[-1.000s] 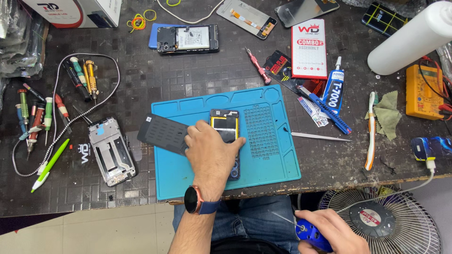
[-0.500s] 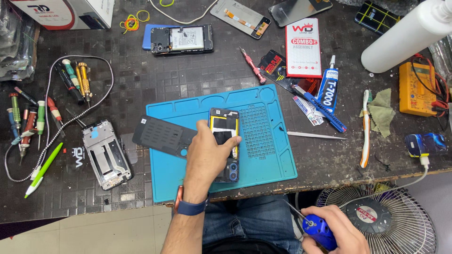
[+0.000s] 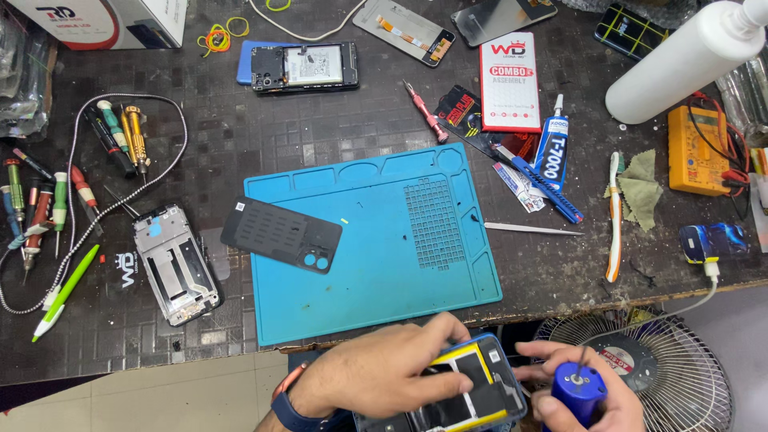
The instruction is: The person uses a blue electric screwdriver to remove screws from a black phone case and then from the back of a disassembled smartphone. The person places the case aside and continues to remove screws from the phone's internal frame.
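Head view, looking down: an opened phone [image 3: 460, 392] with a yellow-edged inside is held below the near edge of a blue work mat [image 3: 376, 240], off the tabletop [image 3: 240, 120] and close to the body. The left hand [image 3: 376, 372] is clasped over the phone from its left, fingers curled across it. The phone's long axis runs roughly left to right, slightly tilted. The right hand [image 3: 580, 384], just right of the phone, is closed round a small blue cylindrical tool [image 3: 578, 392]; it is nearly touching the phone's right end. On the mat's left edge a dark back cover [image 3: 282, 234] lies slanted. Beyond the mat's far right corner a red and white upright box [image 3: 510, 82] stands beside a blue and white glue tube [image 3: 552, 146]. A white bottle [image 3: 688, 60] lies further right.
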`<state>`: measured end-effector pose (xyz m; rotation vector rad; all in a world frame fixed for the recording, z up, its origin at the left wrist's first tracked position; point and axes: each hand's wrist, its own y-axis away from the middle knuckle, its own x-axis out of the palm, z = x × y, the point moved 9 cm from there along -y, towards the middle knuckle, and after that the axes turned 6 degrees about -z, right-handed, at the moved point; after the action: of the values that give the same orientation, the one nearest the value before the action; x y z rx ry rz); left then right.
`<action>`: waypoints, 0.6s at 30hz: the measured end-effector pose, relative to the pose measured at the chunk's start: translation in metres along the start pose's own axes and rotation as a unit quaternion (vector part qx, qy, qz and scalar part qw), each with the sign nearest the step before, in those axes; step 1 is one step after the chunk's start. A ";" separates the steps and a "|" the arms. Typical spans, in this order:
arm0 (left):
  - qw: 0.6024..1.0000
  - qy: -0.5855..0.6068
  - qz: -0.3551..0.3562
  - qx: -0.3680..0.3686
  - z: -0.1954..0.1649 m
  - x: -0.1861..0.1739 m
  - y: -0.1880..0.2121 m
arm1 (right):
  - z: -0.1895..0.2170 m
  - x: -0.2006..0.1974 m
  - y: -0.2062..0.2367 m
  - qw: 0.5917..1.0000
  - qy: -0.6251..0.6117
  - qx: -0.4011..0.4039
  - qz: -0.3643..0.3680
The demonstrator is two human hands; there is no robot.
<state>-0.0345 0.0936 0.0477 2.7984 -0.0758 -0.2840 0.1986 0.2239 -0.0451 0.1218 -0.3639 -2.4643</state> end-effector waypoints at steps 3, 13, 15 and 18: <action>0.996 -0.070 0.058 -0.015 0.001 0.017 -0.002 | -0.029 0.001 -0.002 0.994 -0.039 0.097 0.038; 0.986 0.155 0.055 -0.025 0.020 0.013 0.006 | -0.060 -0.017 -0.004 0.986 -0.023 0.155 0.055; 0.962 0.271 0.016 -0.042 0.029 0.005 0.008 | -0.054 -0.022 -0.006 0.989 -0.035 0.136 0.042; 0.883 0.467 -0.039 -0.033 0.035 -0.003 0.009 | -0.055 -0.032 -0.006 0.984 -0.061 0.169 0.005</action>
<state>-0.0449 0.0741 0.0184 2.5605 0.2654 1.0225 0.2300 0.2358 -0.0998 0.1106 -0.8324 -2.3862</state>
